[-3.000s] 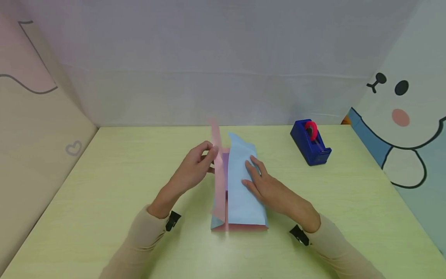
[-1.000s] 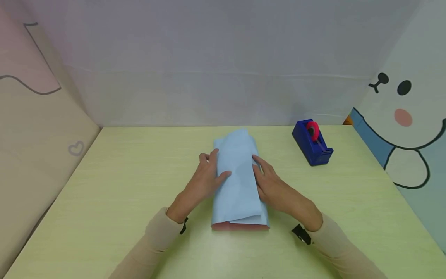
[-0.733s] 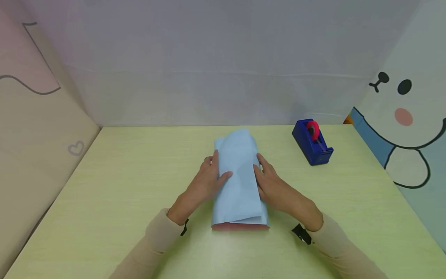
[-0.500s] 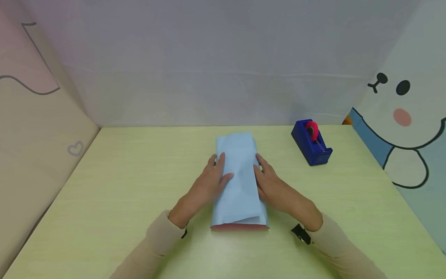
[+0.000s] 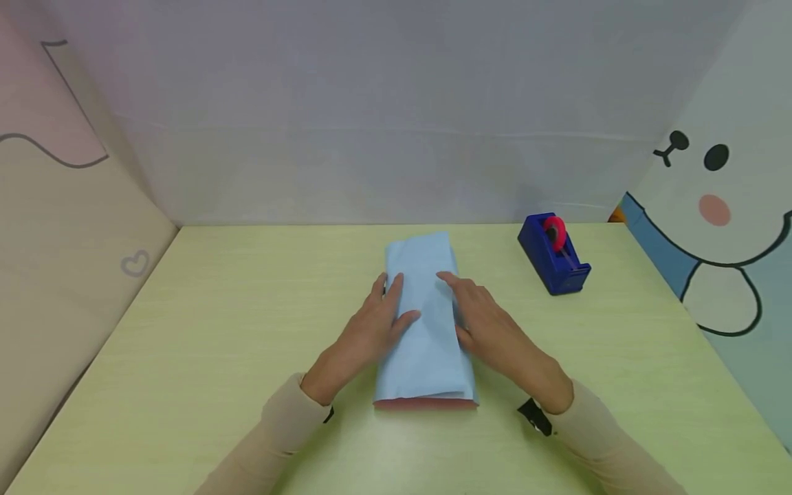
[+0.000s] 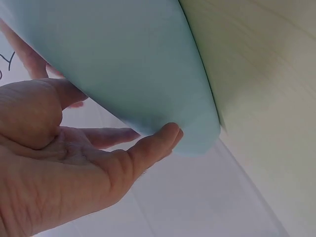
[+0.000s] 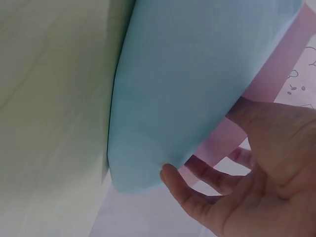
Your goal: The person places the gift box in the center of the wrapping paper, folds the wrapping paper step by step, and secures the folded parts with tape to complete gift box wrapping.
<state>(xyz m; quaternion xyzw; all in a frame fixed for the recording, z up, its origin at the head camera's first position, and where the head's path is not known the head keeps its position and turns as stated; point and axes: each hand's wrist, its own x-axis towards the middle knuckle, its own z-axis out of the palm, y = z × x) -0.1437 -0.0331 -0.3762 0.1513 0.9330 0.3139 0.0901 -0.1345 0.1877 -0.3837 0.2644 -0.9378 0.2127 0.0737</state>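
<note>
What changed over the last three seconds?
Left flap swung right and down over the paper, hiding the purple inside. Left grip let go of the flap's edge and now rests on the paper's left side; right grip now has a finger over the flap. Dispenser stayed put.
</note>
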